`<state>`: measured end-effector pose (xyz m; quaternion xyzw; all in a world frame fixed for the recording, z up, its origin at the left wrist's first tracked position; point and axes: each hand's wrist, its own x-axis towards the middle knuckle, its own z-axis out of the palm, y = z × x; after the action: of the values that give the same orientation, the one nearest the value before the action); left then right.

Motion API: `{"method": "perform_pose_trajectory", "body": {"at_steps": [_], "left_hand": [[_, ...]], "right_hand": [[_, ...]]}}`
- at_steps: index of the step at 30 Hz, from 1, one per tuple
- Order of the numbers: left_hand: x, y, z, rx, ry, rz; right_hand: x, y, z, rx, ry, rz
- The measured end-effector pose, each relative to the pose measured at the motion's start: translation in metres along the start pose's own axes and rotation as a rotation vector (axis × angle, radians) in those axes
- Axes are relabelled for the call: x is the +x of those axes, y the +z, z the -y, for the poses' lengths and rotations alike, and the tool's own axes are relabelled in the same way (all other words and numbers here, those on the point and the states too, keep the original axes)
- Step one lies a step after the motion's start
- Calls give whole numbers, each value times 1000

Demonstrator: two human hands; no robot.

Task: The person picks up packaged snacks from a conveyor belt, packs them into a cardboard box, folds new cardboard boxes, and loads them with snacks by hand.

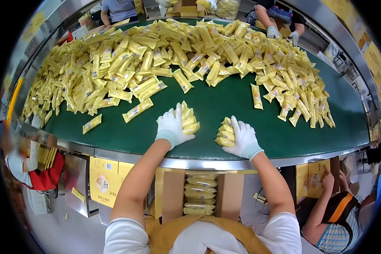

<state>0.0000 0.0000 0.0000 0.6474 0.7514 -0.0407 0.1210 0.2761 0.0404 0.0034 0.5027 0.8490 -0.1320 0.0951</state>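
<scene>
Both my hands wear white gloves and rest at the near side of the green belt [199,97]. My left hand [173,127] is closed around a small stack of yellow packets [189,119], its fingers pointing away from me. To its right, my right hand [243,139] presses against another short stack of yellow packets [226,132]. A gap of bare belt separates the two stacks. Below the belt edge, an open cardboard box [173,197] in front of my body holds a column of yellow packets [200,192].
A large heap of yellow packets [156,55] spreads across the far side of the belt. The metal rim [190,164] runs before me. Gloved co-workers [274,32] stand opposite; others are at left [19,167] and right [334,224]. A printed yellow carton [103,180] is at lower left.
</scene>
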Motion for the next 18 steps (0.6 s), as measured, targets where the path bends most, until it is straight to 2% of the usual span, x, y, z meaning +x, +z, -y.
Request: {"method": "perform_pose_trajectory", "body": {"at_steps": [2,3,5,6,7,9,11,13,14,17,18], "left_hand": [[7,0,-1,-30,-33,72],[16,-6,-11,-102,32,-85],[3,6,18,-112,102,-202],[-15,12,28,-232,130,-196],[-24,13,39,-400,152,-228],[-44,19,58,-742,203,-298],[-67,17,67,-1190,364,-327],[-99,1,69,-1384,439,-167],[-114,-3,72,-1492,495,-15],[-157,-9,42,-1831,681,152],[-161,-1,34,-2056,429,404]], "right_hand": [[11,2,1,59,64,25],[10,-18,-17,195,69,-103],[9,-1,-19,656,29,-197],[-18,-6,-9,997,44,-156],[-42,-27,4,1204,-16,-152],[-84,-51,19,1339,-238,-106],[-117,-51,33,1106,-501,-149],[-147,-83,68,342,-570,-37],[-155,-76,87,156,-592,-26],[-171,-34,133,-302,-652,105],[-171,-14,143,-309,-654,145]]}}
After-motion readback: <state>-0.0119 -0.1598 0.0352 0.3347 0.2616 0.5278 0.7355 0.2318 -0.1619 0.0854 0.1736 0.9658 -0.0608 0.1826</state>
